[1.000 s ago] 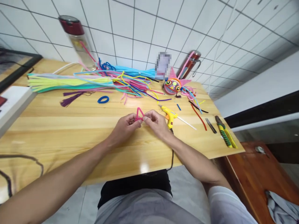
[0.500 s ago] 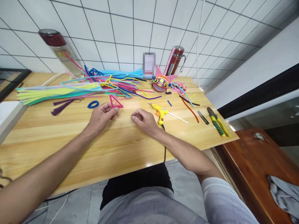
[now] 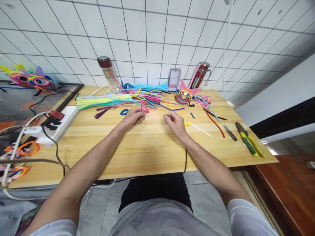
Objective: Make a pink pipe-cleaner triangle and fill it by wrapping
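My left hand (image 3: 133,118) pinches a small triangle bent from pink pipe cleaner (image 3: 142,107) above the table. To its right, my right hand (image 3: 175,124) is apart from it, thumb and fingers closed together; whether they hold anything small I cannot make out. Most of a yellow glue gun (image 3: 187,123) is hidden behind the right hand, with a white glue stick (image 3: 201,130) poking out of its back. Beside the left hand lies a blue pipe-cleaner ring (image 3: 124,112). A dark purple tassel (image 3: 102,113) rests further left.
Bundled pipe cleaners (image 3: 103,101) line the back, near a decorated fish-like figure (image 3: 184,96), a glass bottle (image 3: 108,72) and a red flask (image 3: 200,75). Snips (image 3: 230,133) and pliers (image 3: 249,141) lie right. A power strip (image 3: 62,126) with cables stands left.
The view has swung left, bringing the power strip and colourful crafts into sight. Both hands keep nearly the same pose, the left still on the pink triangle; the right now covers more of the glue gun.
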`<state>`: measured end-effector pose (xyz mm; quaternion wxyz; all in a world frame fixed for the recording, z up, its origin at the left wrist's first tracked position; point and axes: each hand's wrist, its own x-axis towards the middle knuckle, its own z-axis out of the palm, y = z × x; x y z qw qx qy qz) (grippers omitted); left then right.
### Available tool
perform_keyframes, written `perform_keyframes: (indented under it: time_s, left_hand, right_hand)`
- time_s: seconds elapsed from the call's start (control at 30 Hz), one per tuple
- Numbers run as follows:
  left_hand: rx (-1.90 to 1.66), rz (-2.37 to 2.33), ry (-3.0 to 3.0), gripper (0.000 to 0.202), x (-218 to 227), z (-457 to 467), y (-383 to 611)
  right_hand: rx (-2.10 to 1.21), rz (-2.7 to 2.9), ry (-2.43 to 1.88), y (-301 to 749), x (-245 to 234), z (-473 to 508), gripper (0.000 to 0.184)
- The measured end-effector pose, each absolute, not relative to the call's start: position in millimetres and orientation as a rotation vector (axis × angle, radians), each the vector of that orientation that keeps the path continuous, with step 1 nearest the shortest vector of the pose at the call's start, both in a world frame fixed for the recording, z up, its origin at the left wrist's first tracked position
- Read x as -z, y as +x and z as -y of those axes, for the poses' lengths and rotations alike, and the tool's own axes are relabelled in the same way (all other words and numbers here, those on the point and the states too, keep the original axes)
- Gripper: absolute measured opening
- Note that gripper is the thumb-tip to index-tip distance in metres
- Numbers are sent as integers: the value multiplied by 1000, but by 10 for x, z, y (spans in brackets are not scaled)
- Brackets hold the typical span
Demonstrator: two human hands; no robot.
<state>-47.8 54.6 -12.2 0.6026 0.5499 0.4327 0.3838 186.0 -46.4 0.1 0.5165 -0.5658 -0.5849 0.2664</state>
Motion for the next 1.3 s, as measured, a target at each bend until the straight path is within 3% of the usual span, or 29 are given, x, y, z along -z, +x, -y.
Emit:
perform_keyframes:
  time_s: [0.23, 0.4, 0.53, 0.8, 1.3]
  left_hand:
    - [-854, -909, 1298, 39, -43, -342, -359]
    - [-744, -909, 1252, 38, 42, -90, -333]
    - [-709, -880, 1223, 35, 165, 18, -337]
    - [-776, -824, 1192, 36, 319, 46, -385]
    - [-765, -835, 1167, 42, 316, 61, -396]
  right_hand:
    - [-419, 1141, -1478, 2989, -522, 358, 21]
    - [-58, 1210, -2473, 3876, -408, 483, 25]
    - [-88, 1196, -2684, 4090, -214, 592, 28]
    - [-83, 1211, -2817, 4052, -9, 542, 39]
    - [-79, 1499, -2631, 3913, -143, 465, 38]
